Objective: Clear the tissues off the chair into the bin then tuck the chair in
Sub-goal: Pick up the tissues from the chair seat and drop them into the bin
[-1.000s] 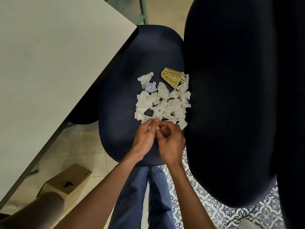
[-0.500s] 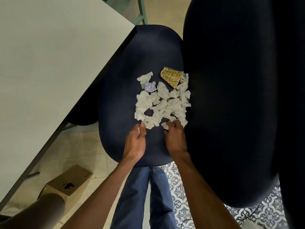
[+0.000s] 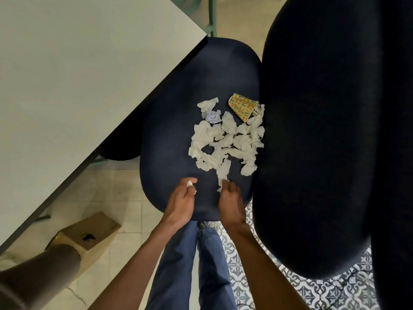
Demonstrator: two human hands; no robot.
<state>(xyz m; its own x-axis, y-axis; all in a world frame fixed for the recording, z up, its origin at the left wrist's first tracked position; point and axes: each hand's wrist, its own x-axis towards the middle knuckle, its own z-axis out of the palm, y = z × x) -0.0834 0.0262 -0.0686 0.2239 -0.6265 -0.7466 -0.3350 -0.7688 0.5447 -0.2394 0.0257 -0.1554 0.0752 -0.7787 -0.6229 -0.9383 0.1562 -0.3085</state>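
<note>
Many torn tissues [image 3: 225,139] are seen scattered on the dark chair seat [image 3: 169,121], just beside the backrest [image 3: 324,130]. A small wad [image 3: 190,183] is gripped in the left hand [image 3: 181,202] and a long strip [image 3: 223,173] is pinched by the right hand [image 3: 231,204], the two held apart. Thin scraps may be torn, or dropped to the floor [image 3: 125,193], if gathered loosely.

No legible text; only an unreadable dark mark on the cardboard box [image 3: 98,228]
</note>
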